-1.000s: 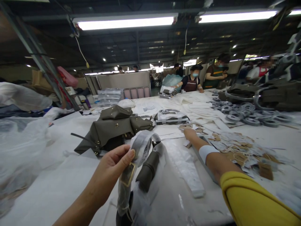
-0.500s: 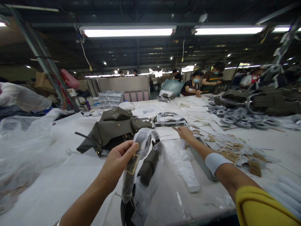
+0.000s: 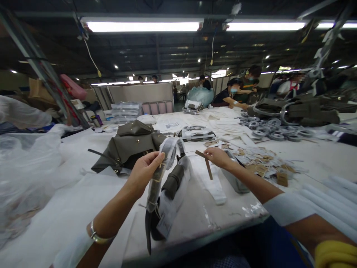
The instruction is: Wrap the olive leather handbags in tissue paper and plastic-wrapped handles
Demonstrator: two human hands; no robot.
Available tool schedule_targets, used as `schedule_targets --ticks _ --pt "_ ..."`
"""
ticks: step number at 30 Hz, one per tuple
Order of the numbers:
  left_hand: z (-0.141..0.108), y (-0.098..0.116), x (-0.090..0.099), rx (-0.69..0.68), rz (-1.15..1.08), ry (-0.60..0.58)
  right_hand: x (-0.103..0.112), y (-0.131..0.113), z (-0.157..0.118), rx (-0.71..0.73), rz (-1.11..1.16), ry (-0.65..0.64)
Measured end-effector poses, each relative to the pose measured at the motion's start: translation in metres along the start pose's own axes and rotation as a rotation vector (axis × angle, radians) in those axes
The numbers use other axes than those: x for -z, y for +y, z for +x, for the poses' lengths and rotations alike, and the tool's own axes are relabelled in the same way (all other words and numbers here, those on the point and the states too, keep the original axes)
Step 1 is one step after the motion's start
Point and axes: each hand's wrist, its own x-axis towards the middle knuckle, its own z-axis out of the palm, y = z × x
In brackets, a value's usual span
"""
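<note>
My left hand (image 3: 146, 169) pinches the wrapped handle (image 3: 170, 147) of a grey-green handbag (image 3: 173, 181) between thumb and fingers. Pale film or tissue covers the handle and part of the bag, and a tag (image 3: 165, 225) hangs at its near end. My right hand (image 3: 219, 157) is closed on a narrow olive-brown strip (image 3: 208, 169); one end juts left and another length hangs down. Whether that is one piece or two, I cannot tell. Beneath the strip lies a white wrapping sheet (image 3: 213, 191). A grey-green flat piece (image 3: 237, 182) rests under my right forearm.
More grey-green bags (image 3: 122, 149) lie left of centre, beside clear plastic (image 3: 25, 178). A wrapped bag (image 3: 196, 133) sits further back. Tags (image 3: 262, 163), grey rings (image 3: 267, 128) and white rolls (image 3: 326, 208) are on the right. Co-workers (image 3: 232, 93) stand across the table (image 3: 192, 230).
My right hand has drawn nearer and lower with the strip, whose hanging length now shows. My left hand keeps hold of the handle. The view has shifted slightly, showing the table's near edge.
</note>
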Motion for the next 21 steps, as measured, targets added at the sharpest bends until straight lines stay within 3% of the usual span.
schedule_targets --ticks 3,5,10,15,21 --pt "0.0 -0.001 0.001 -0.003 0.001 -0.003 0.009 -0.013 -0.015 0.021 0.035 0.12" --pt "-0.001 -0.002 0.001 -0.006 -0.002 0.0 0.015 -0.032 -0.028 0.015 0.193 0.155" --pt "-0.002 0.003 0.001 -0.024 0.044 -0.013 0.026 -0.097 -0.061 0.034 0.701 -0.068" --pt "-0.012 0.016 -0.003 -0.096 0.171 -0.036 0.025 -0.142 -0.064 0.042 0.773 -0.101" --pt "-0.024 0.028 -0.002 -0.182 0.349 -0.043 0.019 -0.163 -0.051 0.072 0.791 -0.125"
